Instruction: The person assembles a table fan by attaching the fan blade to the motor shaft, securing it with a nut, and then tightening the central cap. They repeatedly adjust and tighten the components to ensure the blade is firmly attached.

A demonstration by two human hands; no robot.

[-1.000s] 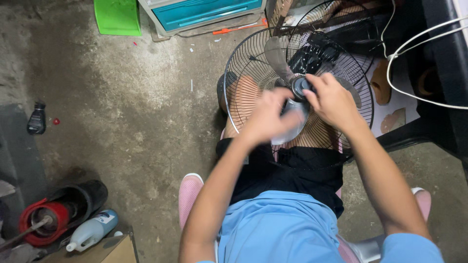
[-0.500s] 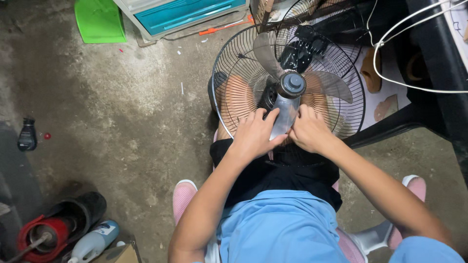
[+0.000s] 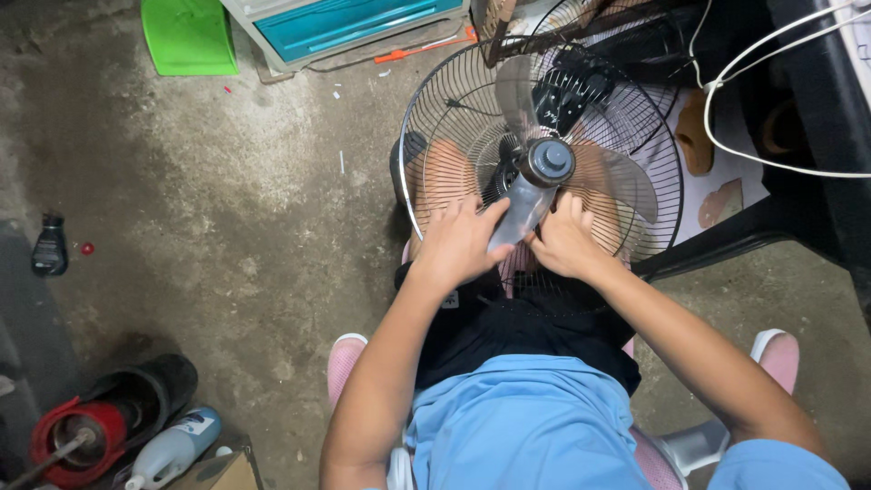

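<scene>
Fan blade (image 3: 522,213) now between left hand (image 3: 458,240) and right hand (image 3: 567,243), both lowered from the hub, fingers loosely curled on it.

– What's the fan (image 3: 544,159) like?

– I see a round wire grille tilted up toward me, grey hub cap at its centre, translucent grey blades (image 3: 617,177) spread around it, one blade pointing down.

Both arms extended forward, left hand (image 3: 461,241) and right hand (image 3: 564,243) side by side, fingers curled
</scene>
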